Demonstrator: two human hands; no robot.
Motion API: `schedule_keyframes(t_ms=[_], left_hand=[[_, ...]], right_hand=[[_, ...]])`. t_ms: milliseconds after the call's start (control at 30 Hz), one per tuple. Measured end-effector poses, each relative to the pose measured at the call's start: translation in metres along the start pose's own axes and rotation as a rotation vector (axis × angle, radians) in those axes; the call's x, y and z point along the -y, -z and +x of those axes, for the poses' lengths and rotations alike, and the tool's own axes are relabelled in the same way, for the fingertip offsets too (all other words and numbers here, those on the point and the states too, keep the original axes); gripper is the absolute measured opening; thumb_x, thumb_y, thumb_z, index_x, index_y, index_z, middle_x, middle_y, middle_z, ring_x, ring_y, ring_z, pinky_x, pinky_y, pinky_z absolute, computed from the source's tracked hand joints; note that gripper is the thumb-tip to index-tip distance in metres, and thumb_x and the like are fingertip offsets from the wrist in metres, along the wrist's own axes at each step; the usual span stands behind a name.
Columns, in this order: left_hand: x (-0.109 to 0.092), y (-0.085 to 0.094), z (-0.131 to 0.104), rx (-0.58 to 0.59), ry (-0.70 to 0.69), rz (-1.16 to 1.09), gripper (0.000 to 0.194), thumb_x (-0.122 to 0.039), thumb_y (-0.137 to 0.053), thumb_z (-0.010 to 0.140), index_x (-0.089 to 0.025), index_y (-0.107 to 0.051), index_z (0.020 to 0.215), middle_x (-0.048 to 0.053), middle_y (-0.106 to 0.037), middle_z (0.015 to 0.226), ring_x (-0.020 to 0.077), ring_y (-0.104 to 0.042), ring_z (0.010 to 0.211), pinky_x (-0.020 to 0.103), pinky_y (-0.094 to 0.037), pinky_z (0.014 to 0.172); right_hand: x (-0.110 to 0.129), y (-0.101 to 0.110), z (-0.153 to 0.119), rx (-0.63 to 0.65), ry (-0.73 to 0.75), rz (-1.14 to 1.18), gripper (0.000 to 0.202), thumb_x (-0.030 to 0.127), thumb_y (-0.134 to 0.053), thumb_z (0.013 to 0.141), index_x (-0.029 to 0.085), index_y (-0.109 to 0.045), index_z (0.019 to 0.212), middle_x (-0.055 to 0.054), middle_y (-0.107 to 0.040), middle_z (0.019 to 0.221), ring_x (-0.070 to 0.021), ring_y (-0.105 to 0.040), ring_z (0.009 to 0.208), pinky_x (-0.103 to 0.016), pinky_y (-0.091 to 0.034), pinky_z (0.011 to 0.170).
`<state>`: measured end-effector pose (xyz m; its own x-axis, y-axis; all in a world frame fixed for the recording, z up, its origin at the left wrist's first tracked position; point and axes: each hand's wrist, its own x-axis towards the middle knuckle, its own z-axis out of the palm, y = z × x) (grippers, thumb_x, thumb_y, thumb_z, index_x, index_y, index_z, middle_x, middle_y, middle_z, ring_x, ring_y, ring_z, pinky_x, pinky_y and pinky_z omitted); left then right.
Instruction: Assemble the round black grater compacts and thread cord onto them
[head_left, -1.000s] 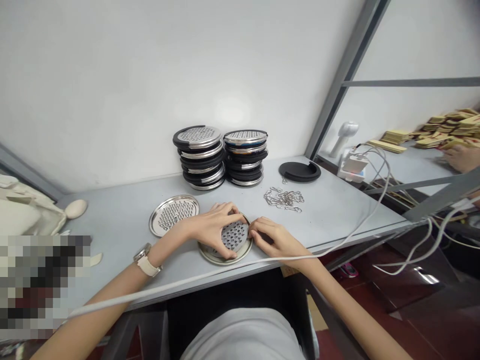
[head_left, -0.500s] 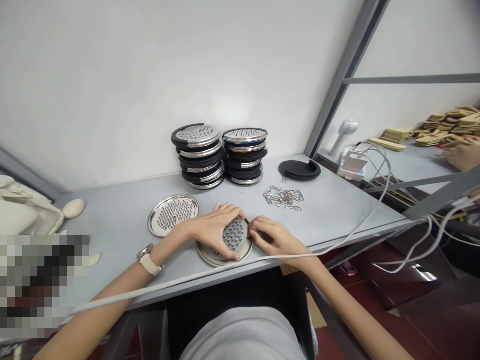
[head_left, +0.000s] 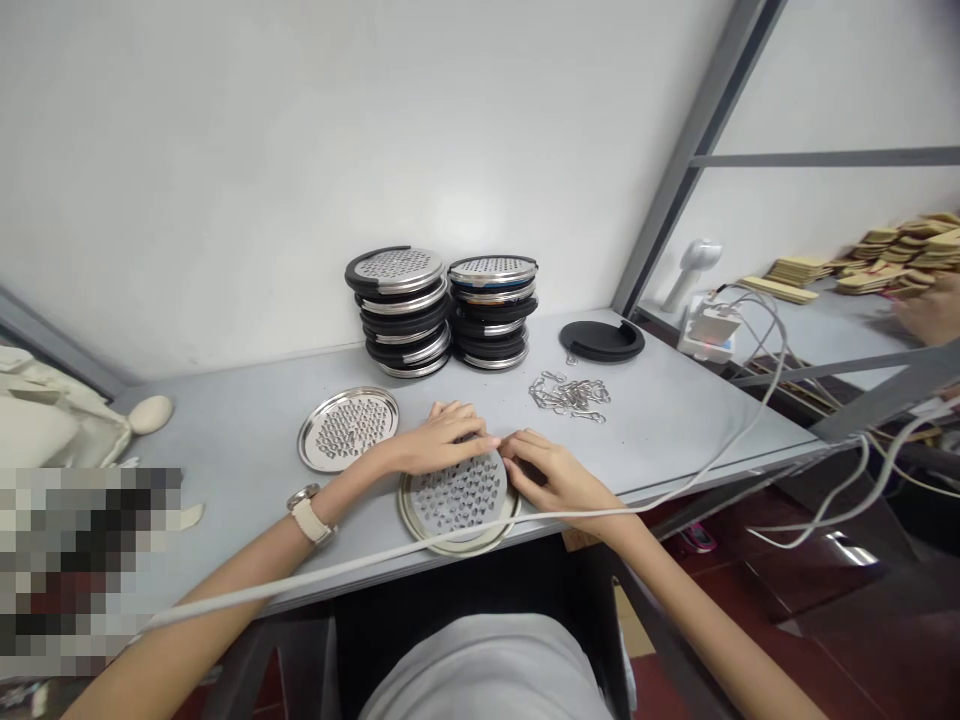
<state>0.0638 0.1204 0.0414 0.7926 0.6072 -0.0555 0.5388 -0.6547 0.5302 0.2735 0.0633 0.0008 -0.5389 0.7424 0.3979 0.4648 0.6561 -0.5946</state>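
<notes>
A round metal grater disc (head_left: 457, 500) with raised teeth lies at the front edge of the table, within a pale rim. My left hand (head_left: 446, 438) is over its far edge, thumb and forefinger close together and pointing right. My right hand (head_left: 551, 470) is pinched at the disc's upper right edge, its fingertips meeting those of my left. Whatever is between the fingertips is too small or hidden to make out. A second grater disc (head_left: 351, 430) lies flat to the left. Small wire clips (head_left: 574, 395) are heaped beyond my right hand.
Two stacks of graters with black rims, a left stack (head_left: 405, 315) and a right stack (head_left: 491, 312), stand by the wall. A black round holder (head_left: 601, 341) lies right of them. A white cable (head_left: 352, 562) crosses before my forearms. At far right, another person's hand (head_left: 934, 310) is near wooden pieces.
My left hand has let go of its spread grip across the grater disc and shifted to the far edge, uncovering the teeth. The disc sits slightly nearer me. My right hand stays almost still.
</notes>
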Motion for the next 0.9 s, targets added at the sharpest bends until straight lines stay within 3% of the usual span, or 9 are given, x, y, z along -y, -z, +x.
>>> schedule_keyframes(t_ms=[200, 367, 500, 667, 900], left_hand=[[0.001, -0.002, 0.007, -0.022, 0.028, -0.003, 0.037, -0.047, -0.035, 0.094, -0.02, -0.052, 0.076, -0.001, -0.054, 0.079, 0.0198, -0.045, 0.093, 0.041, -0.024, 0.096], [0.004, 0.0, 0.013, 0.017, 0.044, -0.002, 0.04, -0.05, -0.036, 0.092, -0.02, -0.052, 0.072, -0.001, -0.053, 0.068, 0.0218, -0.044, 0.091, 0.043, -0.023, 0.096], [0.004, -0.001, 0.014, 0.012, 0.042, -0.01, 0.038, -0.051, -0.034, 0.092, -0.021, -0.053, 0.08, -0.002, -0.05, 0.07, 0.0212, -0.042, 0.089, 0.044, -0.024, 0.096], [0.005, 0.001, 0.011, 0.033, 0.025, -0.054, 0.041, -0.054, -0.034, 0.092, -0.02, -0.05, 0.075, -0.002, -0.048, 0.069, 0.0194, -0.044, 0.087, 0.042, -0.025, 0.097], [0.01, -0.002, 0.011, 0.017, 0.02, -0.092, 0.044, -0.053, -0.035, 0.092, -0.019, -0.05, 0.069, -0.001, -0.053, 0.072, 0.0209, -0.046, 0.089, 0.043, -0.026, 0.098]], right_hand=[[0.0, 0.0, 0.0, -0.001, 0.003, -0.016, 0.012, 0.014, -0.042, 0.091, 0.018, -0.052, 0.086, -0.005, -0.054, 0.085, -0.0167, -0.052, 0.082, -0.031, -0.046, 0.079], [0.0, -0.001, 0.001, -0.01, -0.005, -0.017, 0.012, 0.014, -0.042, 0.092, 0.019, -0.051, 0.086, -0.005, -0.054, 0.086, -0.017, -0.052, 0.083, -0.031, -0.046, 0.079], [-0.001, -0.003, 0.001, -0.008, -0.019, -0.017, 0.011, 0.015, -0.04, 0.092, 0.019, -0.048, 0.087, -0.005, -0.053, 0.086, -0.0168, -0.051, 0.082, -0.031, -0.045, 0.078], [-0.003, -0.006, -0.002, -0.012, -0.059, 0.03, 0.012, 0.012, -0.039, 0.091, 0.02, -0.043, 0.097, -0.004, -0.054, 0.089, -0.0152, -0.051, 0.077, -0.03, -0.046, 0.074], [-0.004, -0.008, -0.003, 0.012, 0.009, -0.027, 0.02, 0.012, -0.04, 0.093, 0.02, -0.045, 0.111, -0.008, -0.055, 0.101, -0.019, -0.053, 0.095, -0.035, -0.046, 0.086]])
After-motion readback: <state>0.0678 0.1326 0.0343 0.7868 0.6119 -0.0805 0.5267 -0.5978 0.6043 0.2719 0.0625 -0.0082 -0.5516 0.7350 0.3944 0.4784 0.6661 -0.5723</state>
